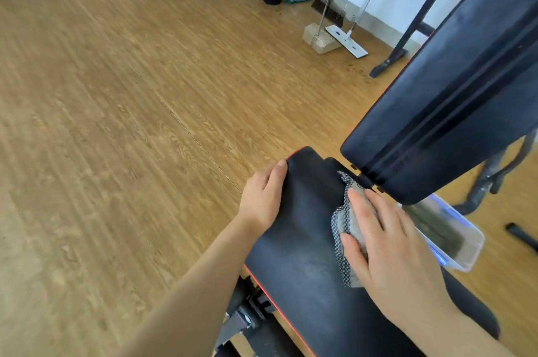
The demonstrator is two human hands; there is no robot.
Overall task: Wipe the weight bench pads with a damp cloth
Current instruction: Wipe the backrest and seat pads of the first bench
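The right hand [390,240] lay flat, fingers spread, pressing a grey mesh-edged cloth [345,225] onto the smooth black seat pad [300,243] near its hinge end, while the left hand [262,199] clasped that pad's red-trimmed left edge, with open wood floor [131,123] beyond it

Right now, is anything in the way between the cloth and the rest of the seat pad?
Nothing visible lies on the seat pad around the cloth under the right hand. The left hand grips only the pad's left edge, apart from the cloth. The raised backrest pad starts just beyond the cloth.
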